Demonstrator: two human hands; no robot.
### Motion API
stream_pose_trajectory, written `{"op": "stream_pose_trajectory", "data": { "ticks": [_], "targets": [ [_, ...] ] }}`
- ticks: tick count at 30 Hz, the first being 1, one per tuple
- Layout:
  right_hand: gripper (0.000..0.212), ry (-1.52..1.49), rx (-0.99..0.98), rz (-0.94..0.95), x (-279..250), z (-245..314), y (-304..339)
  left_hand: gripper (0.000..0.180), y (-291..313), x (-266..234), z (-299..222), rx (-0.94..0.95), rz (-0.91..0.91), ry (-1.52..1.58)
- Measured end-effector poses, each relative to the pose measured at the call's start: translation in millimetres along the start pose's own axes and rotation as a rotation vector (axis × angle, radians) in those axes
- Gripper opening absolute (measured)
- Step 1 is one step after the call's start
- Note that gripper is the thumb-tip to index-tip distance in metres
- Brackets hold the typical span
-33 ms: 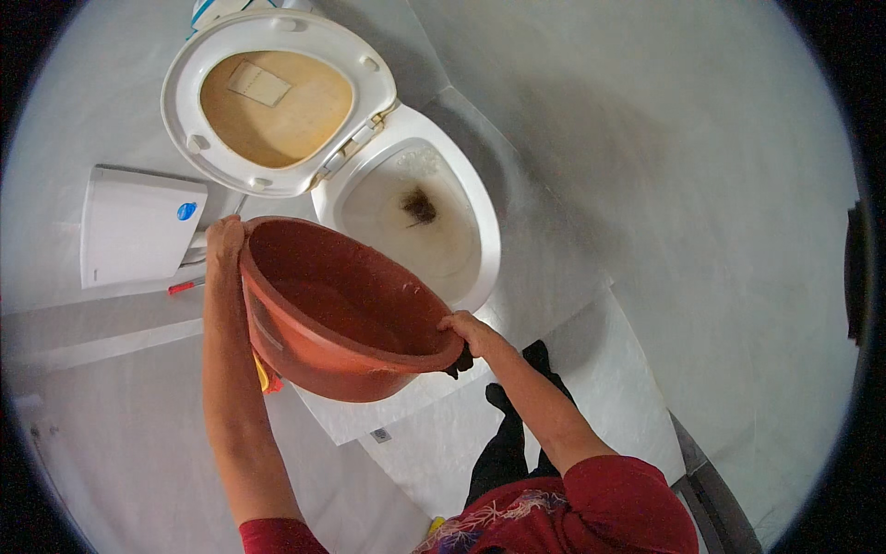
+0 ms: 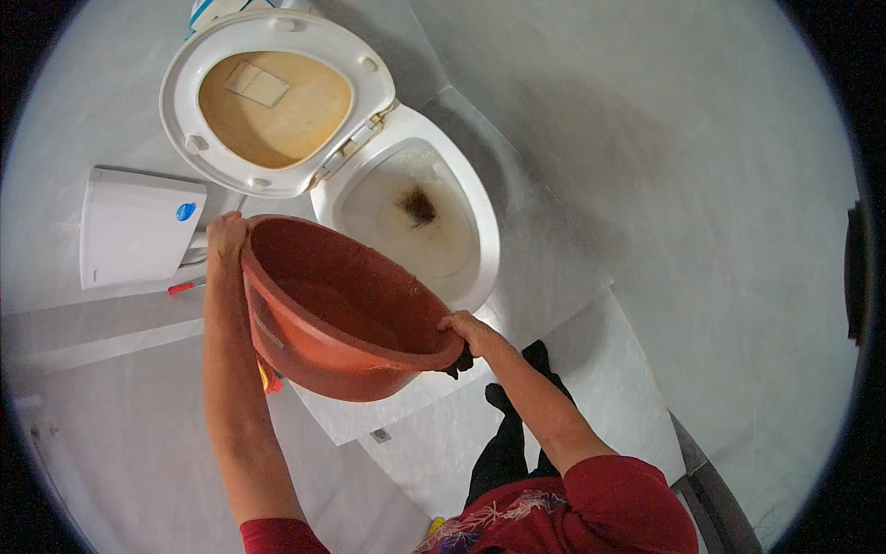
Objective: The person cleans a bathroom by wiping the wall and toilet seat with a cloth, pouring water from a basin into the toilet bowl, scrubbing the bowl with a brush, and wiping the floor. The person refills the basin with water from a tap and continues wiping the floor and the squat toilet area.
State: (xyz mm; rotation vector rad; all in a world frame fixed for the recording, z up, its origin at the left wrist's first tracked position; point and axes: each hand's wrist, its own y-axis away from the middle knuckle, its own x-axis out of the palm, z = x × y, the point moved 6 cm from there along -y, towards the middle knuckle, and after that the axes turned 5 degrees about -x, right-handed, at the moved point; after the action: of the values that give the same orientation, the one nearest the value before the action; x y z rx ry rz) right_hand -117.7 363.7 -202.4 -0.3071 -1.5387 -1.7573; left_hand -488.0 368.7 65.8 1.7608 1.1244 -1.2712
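Between my hands is a large reddish-brown plastic basin [image 2: 332, 369], tilted so that its mouth faces the toilet. My left hand [image 2: 225, 238] is closed on the far left rim. The right rim is gripped by my right hand [image 2: 469, 331], its thumb over the edge. Something black [image 2: 460, 364] shows just under that hand; its kind I cannot make out. Beyond the basin stands a white toilet bowl [image 2: 489, 245], partly hidden by the rim. A dark, hair-like clump [image 2: 418, 205] lies inside it. The seat and lid [image 2: 277, 180] are raised, yellowed within the ring.
Left of the toilet is a white box-shaped bin [image 2: 134, 231] with a blue oval sticker. A red-handled item [image 2: 185, 287] lies by it. Something yellow and red [image 2: 269, 379] peeks out behind the basin. A small drain [image 2: 380, 435] is set in the floor near my dark-clad feet [image 2: 498, 397].
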Motion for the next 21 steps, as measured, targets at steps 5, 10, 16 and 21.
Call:
{"op": "stream_pose_trajectory", "data": {
  "ticks": [5,10,16,21],
  "targets": [
    [0.040,-0.133,0.068,0.180,7,-12,-4,0.026,-16,26,-50,0.447,-0.053,-0.773],
    [0.050,-0.219,0.142,0.361,2,-14,-5,0.025,-6,27,-69,0.085,0.047,-0.173],
    [0.047,-0.121,0.112,0.256,-8,-23,-25,0.027,-5,14,-37,-0.015,-0.064,0.078],
    [0.039,0.082,0.003,0.134,-13,-22,-25,0.047,36,-7,-11,-0.115,-0.091,0.153]
  ]
}}
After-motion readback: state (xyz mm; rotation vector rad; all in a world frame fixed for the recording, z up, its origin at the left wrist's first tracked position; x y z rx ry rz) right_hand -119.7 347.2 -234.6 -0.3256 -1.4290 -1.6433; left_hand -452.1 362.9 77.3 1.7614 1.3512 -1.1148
